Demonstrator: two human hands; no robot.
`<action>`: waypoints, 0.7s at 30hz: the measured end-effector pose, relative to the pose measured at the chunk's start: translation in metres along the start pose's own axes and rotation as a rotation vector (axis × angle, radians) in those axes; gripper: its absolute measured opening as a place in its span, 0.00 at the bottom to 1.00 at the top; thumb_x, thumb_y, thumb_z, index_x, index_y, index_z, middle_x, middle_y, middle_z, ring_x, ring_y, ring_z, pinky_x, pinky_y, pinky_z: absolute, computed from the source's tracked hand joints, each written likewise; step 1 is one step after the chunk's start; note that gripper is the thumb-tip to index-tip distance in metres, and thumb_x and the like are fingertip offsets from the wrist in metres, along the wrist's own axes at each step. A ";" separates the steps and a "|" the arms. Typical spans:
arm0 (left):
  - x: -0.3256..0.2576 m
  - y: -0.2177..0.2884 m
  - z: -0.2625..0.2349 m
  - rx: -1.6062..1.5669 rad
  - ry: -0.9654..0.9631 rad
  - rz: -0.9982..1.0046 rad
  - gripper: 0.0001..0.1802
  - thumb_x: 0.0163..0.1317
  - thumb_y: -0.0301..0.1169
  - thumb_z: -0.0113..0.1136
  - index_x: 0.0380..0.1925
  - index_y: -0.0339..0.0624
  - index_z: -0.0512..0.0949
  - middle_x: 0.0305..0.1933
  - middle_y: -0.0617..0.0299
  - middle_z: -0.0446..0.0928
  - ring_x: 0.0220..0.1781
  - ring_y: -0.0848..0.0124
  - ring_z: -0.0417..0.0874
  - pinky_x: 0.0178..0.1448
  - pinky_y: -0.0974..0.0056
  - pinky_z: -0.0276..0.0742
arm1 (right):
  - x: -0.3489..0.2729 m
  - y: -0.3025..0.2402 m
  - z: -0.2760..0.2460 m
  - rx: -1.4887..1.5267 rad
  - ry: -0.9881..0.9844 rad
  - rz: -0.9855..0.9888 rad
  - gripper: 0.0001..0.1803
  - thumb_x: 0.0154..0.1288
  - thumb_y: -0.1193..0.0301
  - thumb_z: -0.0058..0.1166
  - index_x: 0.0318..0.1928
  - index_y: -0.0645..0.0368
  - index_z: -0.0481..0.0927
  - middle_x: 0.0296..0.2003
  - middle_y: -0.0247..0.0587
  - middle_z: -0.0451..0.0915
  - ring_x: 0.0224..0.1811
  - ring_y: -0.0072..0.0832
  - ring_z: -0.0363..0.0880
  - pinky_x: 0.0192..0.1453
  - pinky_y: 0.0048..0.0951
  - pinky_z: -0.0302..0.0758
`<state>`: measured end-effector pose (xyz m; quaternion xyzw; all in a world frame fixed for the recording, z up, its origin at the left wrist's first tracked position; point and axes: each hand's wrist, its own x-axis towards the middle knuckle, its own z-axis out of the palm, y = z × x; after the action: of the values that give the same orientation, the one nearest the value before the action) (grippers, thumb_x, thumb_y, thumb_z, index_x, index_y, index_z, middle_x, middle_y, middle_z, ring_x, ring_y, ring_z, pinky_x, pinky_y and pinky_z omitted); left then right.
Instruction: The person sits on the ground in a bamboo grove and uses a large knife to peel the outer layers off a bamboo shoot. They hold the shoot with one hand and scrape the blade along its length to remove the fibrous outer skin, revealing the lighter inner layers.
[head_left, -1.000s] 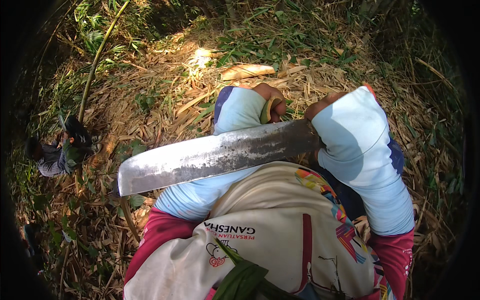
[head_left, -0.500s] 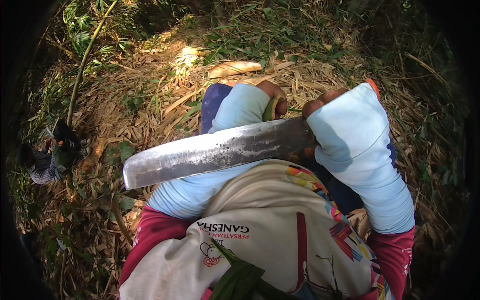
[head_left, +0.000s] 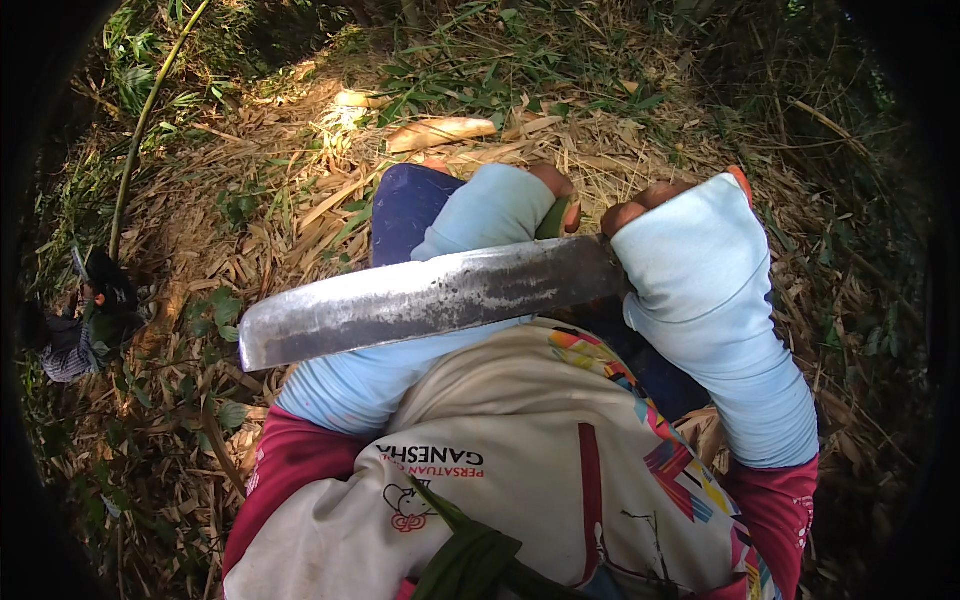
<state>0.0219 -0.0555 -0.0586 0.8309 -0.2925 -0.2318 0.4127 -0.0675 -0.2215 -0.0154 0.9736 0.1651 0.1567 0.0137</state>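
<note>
My right hand [head_left: 645, 204], in a light-blue sleeve, is closed at the handle end of a machete [head_left: 430, 305]. Its broad, dark-stained blade points left and lies level across my lap, in front of my left forearm. Beyond the blade, my left hand [head_left: 556, 184] has its fingers curled around a short green piece [head_left: 553, 218] that looks like cut bamboo; the blade hides part of it. The machete's handle is hidden behind my right hand and cuff.
Dry leaves and straw cover the ground. A pale dry husk [head_left: 440, 134] lies ahead. At the left a thin bamboo stem [head_left: 140, 135] rises, and another person [head_left: 75, 355] in dark and checkered clothing is low to the ground. Green leaf strips [head_left: 468, 562] lie at my waist.
The green piece in my left hand has turned, so its pale cut face no longer shows. The machete stays nearly still, and the whole view has shifted slightly.
</note>
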 end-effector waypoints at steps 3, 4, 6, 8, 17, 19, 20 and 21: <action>0.007 -0.004 0.002 0.038 -0.035 0.020 0.13 0.49 0.30 0.73 0.33 0.44 0.79 0.29 0.68 0.76 0.30 0.78 0.74 0.34 0.69 0.70 | 0.001 0.002 -0.001 0.014 -0.034 -0.001 0.03 0.47 0.65 0.59 0.25 0.47 0.81 0.20 0.37 0.77 0.26 0.37 0.82 0.30 0.38 0.77; 0.007 -0.007 0.004 0.056 -0.016 0.075 0.13 0.50 0.30 0.72 0.34 0.44 0.79 0.29 0.68 0.76 0.29 0.78 0.74 0.33 0.69 0.70 | 0.001 0.002 -0.001 0.033 -0.019 0.004 0.04 0.47 0.65 0.59 0.25 0.48 0.81 0.20 0.37 0.77 0.26 0.37 0.82 0.30 0.38 0.77; 0.006 -0.008 0.004 -0.013 -0.043 0.083 0.16 0.50 0.33 0.73 0.37 0.44 0.78 0.31 0.63 0.79 0.31 0.71 0.77 0.35 0.65 0.73 | 0.000 0.001 0.002 0.071 0.009 0.013 0.04 0.47 0.65 0.58 0.25 0.49 0.80 0.21 0.38 0.77 0.26 0.38 0.82 0.31 0.38 0.77; 0.003 -0.010 0.002 -0.181 -0.140 -0.012 0.22 0.51 0.41 0.74 0.42 0.44 0.78 0.35 0.53 0.82 0.36 0.57 0.83 0.40 0.59 0.78 | 0.000 0.003 0.004 0.106 0.031 0.015 0.04 0.47 0.66 0.58 0.24 0.49 0.80 0.21 0.38 0.77 0.26 0.39 0.82 0.31 0.38 0.77; -0.008 -0.031 0.016 -0.136 0.097 0.318 0.51 0.39 0.57 0.84 0.55 0.32 0.72 0.41 0.50 0.80 0.45 0.56 0.83 0.51 0.57 0.78 | -0.002 0.006 0.007 0.109 -0.018 0.064 0.03 0.48 0.67 0.58 0.25 0.51 0.79 0.20 0.39 0.76 0.25 0.40 0.81 0.30 0.40 0.75; -0.003 -0.028 0.011 -0.197 -0.014 0.257 0.51 0.38 0.55 0.85 0.55 0.34 0.71 0.42 0.52 0.80 0.46 0.58 0.83 0.52 0.58 0.78 | -0.002 0.007 0.008 0.105 -0.014 0.070 0.04 0.48 0.68 0.58 0.25 0.51 0.78 0.19 0.40 0.75 0.24 0.41 0.80 0.30 0.41 0.75; -0.002 -0.029 0.012 -0.212 -0.003 0.270 0.51 0.38 0.55 0.86 0.55 0.35 0.71 0.42 0.54 0.79 0.45 0.59 0.83 0.52 0.59 0.78 | -0.003 0.008 0.009 0.111 -0.005 0.068 0.04 0.48 0.68 0.58 0.25 0.51 0.78 0.19 0.40 0.75 0.24 0.41 0.80 0.30 0.41 0.74; -0.002 -0.030 0.013 -0.227 0.009 0.283 0.51 0.37 0.54 0.86 0.55 0.35 0.72 0.42 0.55 0.79 0.45 0.60 0.82 0.52 0.59 0.78 | -0.003 0.009 0.009 0.119 0.005 0.065 0.04 0.48 0.68 0.58 0.26 0.51 0.77 0.19 0.40 0.75 0.24 0.42 0.80 0.30 0.42 0.74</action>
<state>0.0215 -0.0469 -0.0897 0.7305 -0.3767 -0.1992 0.5337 -0.0644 -0.2306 -0.0237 0.9772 0.1423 0.1494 -0.0495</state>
